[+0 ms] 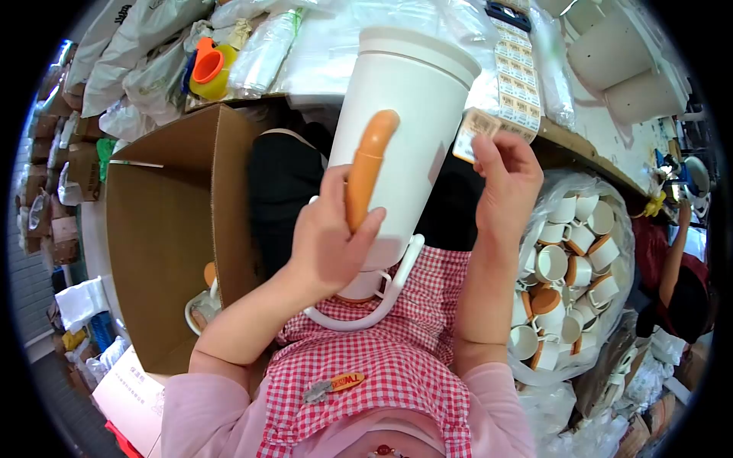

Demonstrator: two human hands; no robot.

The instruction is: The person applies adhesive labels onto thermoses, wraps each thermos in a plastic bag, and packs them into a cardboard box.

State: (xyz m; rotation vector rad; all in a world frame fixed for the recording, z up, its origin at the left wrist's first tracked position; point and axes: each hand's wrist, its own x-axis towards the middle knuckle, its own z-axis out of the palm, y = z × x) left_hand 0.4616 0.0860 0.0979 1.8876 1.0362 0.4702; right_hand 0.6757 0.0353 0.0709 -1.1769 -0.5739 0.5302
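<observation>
Vessel (412, 141) braced by its handle (370, 172), label (472, 137) held clear

The tall white vessel leans over the person's lap, wide end towards the bench (582, 158). The left hand (328, 244) is curled around the tan handle, thumb along the near side, a grip that would steady the body and leave its right flank exposed. The right hand (510, 179) is nearly closed, thumb and forefinger pinching the label by one edge so most of its face is uncovered. Strips of similar labels (518, 84) lie on the bench, within easy reach of that hand. White mugs (551, 263) fill a clear bag (624, 229) at the right, and an upright cardboard box (160, 229) gapes at the left.

The left fingertips are hidden behind the handle, and the label's print is too small to read. The vessel's lower end disappears behind the left hand; the white loop (366, 320) below may belong to it, though the overlap makes that uncertain. Box walls cut off most of what lies inside.
</observation>
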